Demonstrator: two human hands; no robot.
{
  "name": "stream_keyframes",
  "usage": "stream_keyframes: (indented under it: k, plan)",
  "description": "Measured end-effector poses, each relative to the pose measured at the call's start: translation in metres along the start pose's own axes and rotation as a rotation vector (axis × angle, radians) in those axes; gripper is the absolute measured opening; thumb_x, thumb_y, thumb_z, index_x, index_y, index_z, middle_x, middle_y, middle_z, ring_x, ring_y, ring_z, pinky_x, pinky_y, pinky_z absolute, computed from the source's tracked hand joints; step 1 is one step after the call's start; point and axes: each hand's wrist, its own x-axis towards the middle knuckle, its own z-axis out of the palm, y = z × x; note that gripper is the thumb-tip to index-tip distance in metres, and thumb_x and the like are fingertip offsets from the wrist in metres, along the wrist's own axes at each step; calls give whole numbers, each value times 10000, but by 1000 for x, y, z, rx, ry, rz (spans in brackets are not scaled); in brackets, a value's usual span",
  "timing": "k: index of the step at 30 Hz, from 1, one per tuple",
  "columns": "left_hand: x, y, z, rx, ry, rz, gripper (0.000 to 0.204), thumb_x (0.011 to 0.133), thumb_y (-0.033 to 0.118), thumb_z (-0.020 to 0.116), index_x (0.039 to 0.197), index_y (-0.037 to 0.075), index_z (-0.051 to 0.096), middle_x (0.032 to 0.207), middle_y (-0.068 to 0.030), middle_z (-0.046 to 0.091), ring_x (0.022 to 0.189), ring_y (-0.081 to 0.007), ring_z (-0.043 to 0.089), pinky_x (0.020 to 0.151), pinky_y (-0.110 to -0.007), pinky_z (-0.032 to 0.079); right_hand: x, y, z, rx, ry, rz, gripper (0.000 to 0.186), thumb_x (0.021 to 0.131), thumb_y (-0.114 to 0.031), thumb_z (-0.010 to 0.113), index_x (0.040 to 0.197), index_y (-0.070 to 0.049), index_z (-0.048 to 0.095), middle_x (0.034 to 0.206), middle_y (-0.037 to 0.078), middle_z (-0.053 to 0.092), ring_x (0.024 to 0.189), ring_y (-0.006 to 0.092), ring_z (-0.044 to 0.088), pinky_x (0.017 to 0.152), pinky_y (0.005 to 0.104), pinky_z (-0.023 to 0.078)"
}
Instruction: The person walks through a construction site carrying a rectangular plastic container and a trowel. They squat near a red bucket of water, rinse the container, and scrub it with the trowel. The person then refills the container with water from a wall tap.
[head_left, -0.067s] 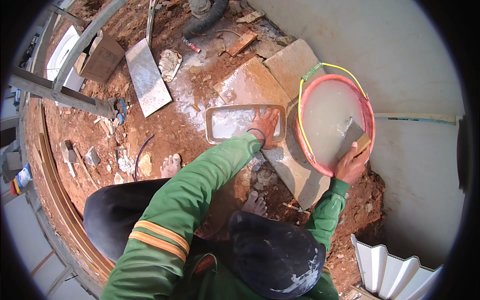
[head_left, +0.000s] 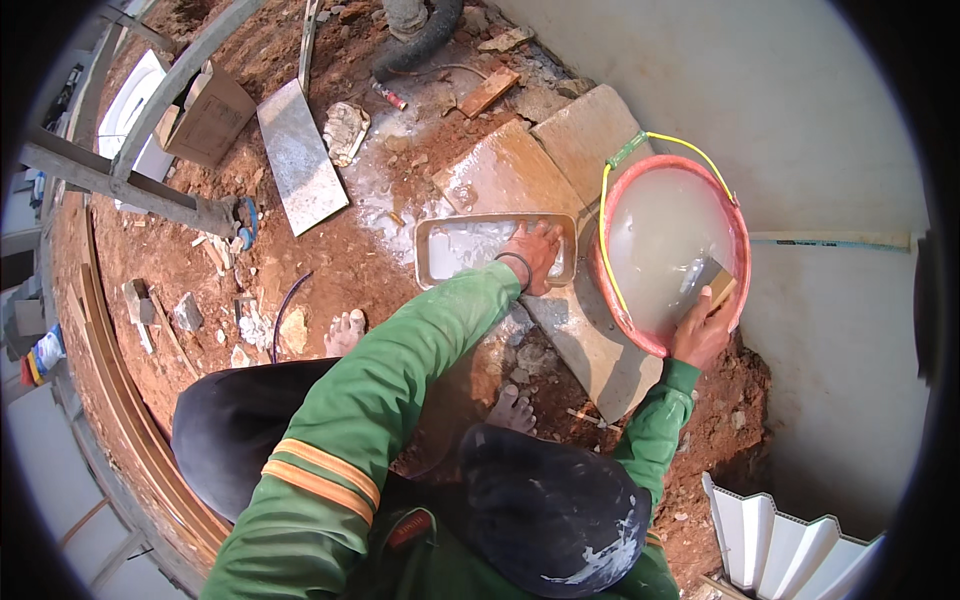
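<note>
In my right hand (head_left: pixel 703 335) is a wide scraper (head_left: pixel 714 278) with a tan grip. Its blade dips into cloudy, pale water inside the red bucket (head_left: pixel 741 240), whose yellow wire handle (head_left: pixel 605 230) has a green sleeve. My left hand (head_left: pixel 536 258) rests over the right end of a shallow rectangular tray (head_left: pixel 420 252), fingers apart and reaching in. Wet white paste (head_left: pixel 465 245) covers part of the tray's bottom. The left fingertips are partly hidden, as is the blade's lower part.
Stone slabs (head_left: pixel 600 375) lie under the bucket, close to a grey wall (head_left: pixel 820 130). Left of the tray are a pale board (head_left: pixel 300 165), a cardboard box (head_left: pixel 213 115) and rubble. A corrugated white panel (head_left: pixel 785 540) stands at the lower right. My bare feet (head_left: pixel 512 408) are near the tray.
My right hand has tilted the scraper, and more of its blade is under the water. The left hand's fingers are bent a little more in the tray.
</note>
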Motion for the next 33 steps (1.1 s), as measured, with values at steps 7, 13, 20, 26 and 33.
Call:
stream_keyframes:
  k: [7,13,20,26,33]
  plan:
    - [3,8,43,-234,186,17,349,858,216,563,1175,121,671,1484,-126,401,1414,-297,301,1109,-490,309,14,15,-8,882,-215,322,417,951,-201,554,1285,49,532,1167,112,611,1027,177,592,890,311,469]
    - [6,0,32,-279,120,7,487,801,459,650,1088,68,681,1373,-167,466,1265,-307,457,1054,-500,342,-20,-65,-17,902,-466,133,391,987,-197,554,1293,42,499,1145,73,595,1019,129,556,907,275,444]
    - [-18,-20,41,-653,299,-18,672,877,648,502,1220,86,638,1465,-133,400,1383,-299,340,1142,-472,226,10,-44,-19,656,-162,17,394,1007,-245,524,1300,16,487,1145,99,588,1008,144,549,892,289,440]
    - [-47,-17,66,-312,211,-333,870,939,655,359,1481,-22,298,1587,-143,219,1463,-346,192,1141,-498,247,23,20,-7,381,-86,65,363,987,-228,532,1240,31,512,1118,97,580,983,180,547,905,327,438]
    - [-48,-24,90,-52,290,92,624,853,339,619,1396,69,471,1533,-107,342,1449,-330,250,1119,-503,314,20,11,18,492,-248,85,400,980,-218,527,1284,42,499,1173,130,580,1071,192,551,940,346,424]
